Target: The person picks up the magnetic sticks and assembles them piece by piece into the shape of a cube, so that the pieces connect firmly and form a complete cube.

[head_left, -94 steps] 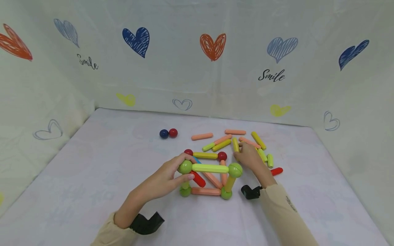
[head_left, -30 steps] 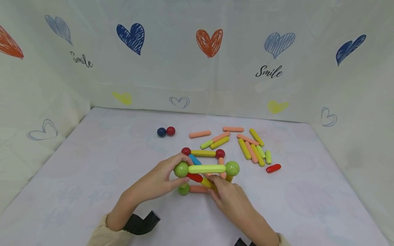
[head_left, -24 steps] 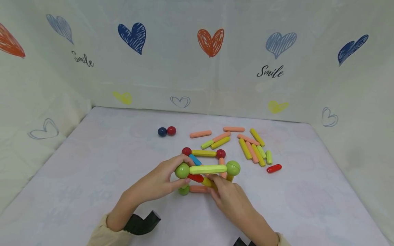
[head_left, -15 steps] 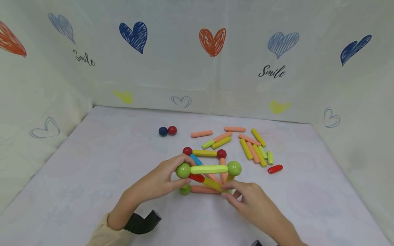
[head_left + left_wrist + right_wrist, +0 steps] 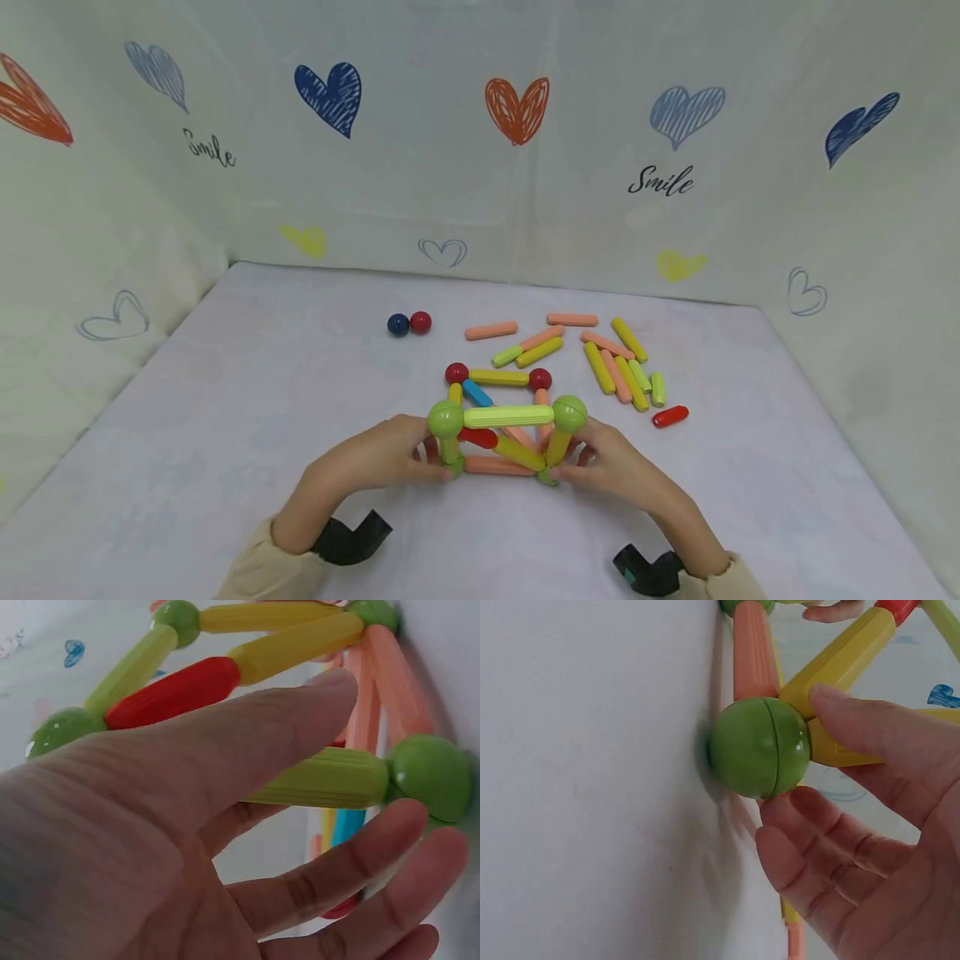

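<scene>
A toy frame of coloured sticks and balls stands on the table, with a light green stick point(image 5: 508, 417) across its upper front. Its front diagonal is a red stick point(image 5: 478, 437) end to end with a yellow stick point(image 5: 519, 454) that reaches the lower right green ball point(image 5: 759, 748). My left hand point(image 5: 378, 454) holds the frame's left side, thumb and index finger on either side of the light green upright stick point(image 5: 330, 778). At the right side, my right hand point(image 5: 626, 468) holds the lower corner, thumb on yellow and fingertips by the ball.
Several loose sticks in salmon, yellow and light green lie behind and right of the frame, including a yellow stick point(image 5: 599, 367). A red stick point(image 5: 670, 416) lies nearer. A dark blue ball point(image 5: 398, 325) and a red ball point(image 5: 421, 322) sit at back left.
My right hand took a yellow stick from the loose ones and set it against the red stick, then shifted to the lower right corner. My left hand slid down from the upper ball.
</scene>
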### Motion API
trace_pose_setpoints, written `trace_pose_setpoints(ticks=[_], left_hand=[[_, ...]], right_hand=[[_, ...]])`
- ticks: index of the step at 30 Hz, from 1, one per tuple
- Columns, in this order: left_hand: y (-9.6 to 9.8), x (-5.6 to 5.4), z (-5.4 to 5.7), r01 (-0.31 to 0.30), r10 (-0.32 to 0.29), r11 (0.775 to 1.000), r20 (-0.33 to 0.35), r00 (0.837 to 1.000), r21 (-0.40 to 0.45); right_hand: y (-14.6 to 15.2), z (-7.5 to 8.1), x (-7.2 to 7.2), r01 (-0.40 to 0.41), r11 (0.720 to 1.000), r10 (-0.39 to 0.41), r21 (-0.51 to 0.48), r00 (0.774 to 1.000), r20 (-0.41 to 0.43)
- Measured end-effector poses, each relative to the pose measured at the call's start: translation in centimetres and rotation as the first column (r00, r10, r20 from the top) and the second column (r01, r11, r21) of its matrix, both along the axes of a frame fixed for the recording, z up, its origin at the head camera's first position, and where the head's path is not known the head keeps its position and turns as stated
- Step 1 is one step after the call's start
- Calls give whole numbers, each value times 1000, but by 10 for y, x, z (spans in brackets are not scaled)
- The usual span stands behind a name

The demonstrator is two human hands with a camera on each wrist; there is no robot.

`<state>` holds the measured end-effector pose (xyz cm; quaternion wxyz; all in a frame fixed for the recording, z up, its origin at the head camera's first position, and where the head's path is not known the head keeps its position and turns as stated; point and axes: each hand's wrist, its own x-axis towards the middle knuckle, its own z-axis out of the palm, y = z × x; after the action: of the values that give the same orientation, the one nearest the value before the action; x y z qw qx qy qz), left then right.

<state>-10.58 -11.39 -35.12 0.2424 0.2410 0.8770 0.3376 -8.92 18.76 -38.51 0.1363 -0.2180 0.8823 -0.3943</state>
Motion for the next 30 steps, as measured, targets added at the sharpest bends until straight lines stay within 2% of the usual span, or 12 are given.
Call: trace_pose_setpoints(ticks=[4,8,13,22,26,30], left_hand=[[4,-1,-13,7,-7,998,8,1000,-63],[7,-2,-19,14,-14,999,-22,1000,-35],[5,-5,-21,20,-20,1000,-47,999,-1],[5,-12,-28,-18,19,1000,-60,998,23],[8,-14,-33,-33,39,997,-82,996,66],[14,-21,-36,-103,110,991,-89,990,82]], right_hand=[[-1,-4,-2,-24,1000,24,8,999,-25],[-2,-3,1,-18,999,20,46,999,-33],[-6,2,7,-12,997,11,75,1000,17],[-21,5,29,-39,994,23,101,988,154],[-32,4,38,-66,993,49,98,985,163],[-45,4,44,-74,989,58,125,990,128]])
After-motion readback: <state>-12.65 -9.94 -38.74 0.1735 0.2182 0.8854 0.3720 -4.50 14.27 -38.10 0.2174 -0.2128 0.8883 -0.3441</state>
